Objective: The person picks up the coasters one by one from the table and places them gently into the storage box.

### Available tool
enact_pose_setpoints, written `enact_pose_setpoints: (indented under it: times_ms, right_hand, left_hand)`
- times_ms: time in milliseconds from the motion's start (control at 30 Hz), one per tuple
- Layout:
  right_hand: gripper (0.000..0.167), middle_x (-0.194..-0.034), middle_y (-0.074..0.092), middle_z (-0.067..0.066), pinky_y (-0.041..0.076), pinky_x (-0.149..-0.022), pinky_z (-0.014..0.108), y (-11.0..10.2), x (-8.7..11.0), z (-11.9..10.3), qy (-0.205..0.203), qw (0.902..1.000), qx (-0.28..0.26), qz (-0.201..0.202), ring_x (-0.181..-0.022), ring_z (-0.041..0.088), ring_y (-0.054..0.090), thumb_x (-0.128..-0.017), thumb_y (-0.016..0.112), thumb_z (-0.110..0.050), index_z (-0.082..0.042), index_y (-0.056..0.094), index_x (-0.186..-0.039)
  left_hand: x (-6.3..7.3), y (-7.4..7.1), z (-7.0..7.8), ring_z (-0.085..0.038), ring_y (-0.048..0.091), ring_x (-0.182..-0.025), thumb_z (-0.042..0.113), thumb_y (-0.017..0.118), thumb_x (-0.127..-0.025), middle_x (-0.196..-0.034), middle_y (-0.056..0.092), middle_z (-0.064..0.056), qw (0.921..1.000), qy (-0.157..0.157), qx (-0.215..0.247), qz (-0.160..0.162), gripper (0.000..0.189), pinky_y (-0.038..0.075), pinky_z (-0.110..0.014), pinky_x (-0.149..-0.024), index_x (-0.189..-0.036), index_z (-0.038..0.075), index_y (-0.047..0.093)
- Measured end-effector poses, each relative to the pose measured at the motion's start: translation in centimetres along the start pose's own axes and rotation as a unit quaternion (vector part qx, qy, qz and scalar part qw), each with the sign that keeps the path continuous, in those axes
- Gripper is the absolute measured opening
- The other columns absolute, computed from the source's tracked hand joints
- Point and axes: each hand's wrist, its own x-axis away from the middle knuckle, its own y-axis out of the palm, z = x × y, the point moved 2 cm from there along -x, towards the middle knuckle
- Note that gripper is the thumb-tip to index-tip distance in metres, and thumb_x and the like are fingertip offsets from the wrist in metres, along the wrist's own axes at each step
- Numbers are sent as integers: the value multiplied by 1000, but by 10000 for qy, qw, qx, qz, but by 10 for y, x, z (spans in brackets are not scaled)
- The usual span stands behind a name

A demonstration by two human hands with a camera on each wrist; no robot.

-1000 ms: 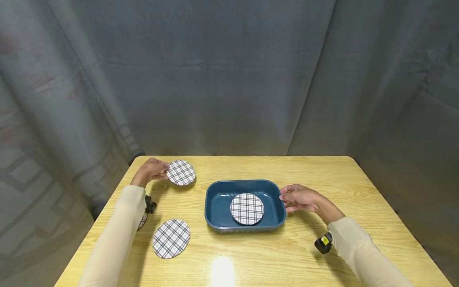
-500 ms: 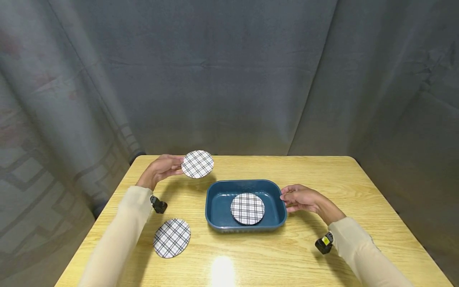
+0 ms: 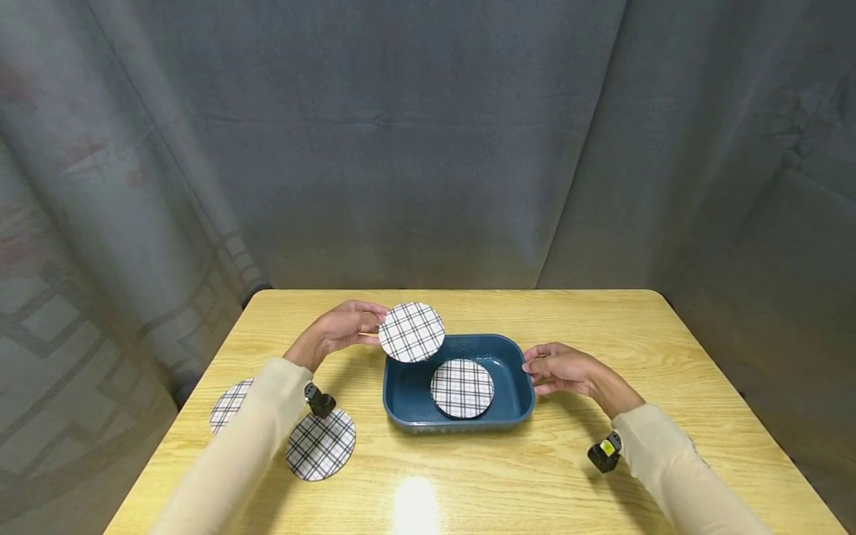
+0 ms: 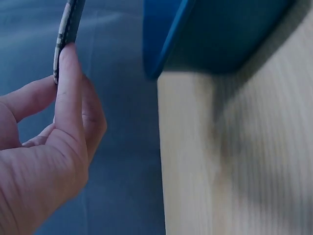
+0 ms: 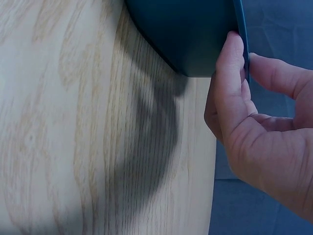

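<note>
So the left wrist view gives you the bit the head view can't: the plaid round coaster (image 3: pixel 411 332) seen nearly edge-on, patterned on one face and dark on the other, with a visible gap between it and the blue tray (image 3: pixel 409 397). From the head view it just overlaps the tray's far left corner, so you'd have a hard time judging that gap.

The right wrist view is handy too. It shows the right hand (image 3: pixel 565 368) with the thumb on one side of the tray's rim and fingers against the outer wall underneath, basically pinching the right end.

Pose-wise, the left arm comes up from the lower left, with the left hand (image 3: pixel 342 325) turned so its fingers point right. It's got the coaster pinched by the near edge, thumb on the plaid face, so most of the disc sticks out past the fingertips, plaid side up and off the worktop (image 3: pixel 468 483). The right arm angles in from the lower right, fingers pointing left.

Another plaid coaster (image 3: pixel 461 388) lies flat in the tray. A front coaster (image 3: pixel 328 446) and a far-left coaster (image 3: pixel 229 401), partly behind the left sleeve (image 3: pixel 247 431), sit on the worktop.
</note>
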Motion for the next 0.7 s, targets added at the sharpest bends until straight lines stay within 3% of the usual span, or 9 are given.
enact_pose_setpoints:
  times_ms: [467,700]
  right_hand:
    - [24,-94,59,5,59,-78,32,2,-2,0,26,10000,33,61,-86,16,60,-99,55,-6,7,46,-117]
    - [24,-97,59,8,59,-80,34,3,-2,-1,-65,9999,116,-8,-89,18,62,-100,53,-7,8,46,-117]
  left_hand:
    - [-14,59,-13,-18,64,-100,6,51,-103,-123,62,-18,9975,-157,-429,-530,34,58,-39,-89,-135,-6,53]
    - [-19,79,-18,-20,63,-98,2,51,-102,-113,62,-15,9972,-204,-504,-511,32,59,-41,-88,-132,-9,54]
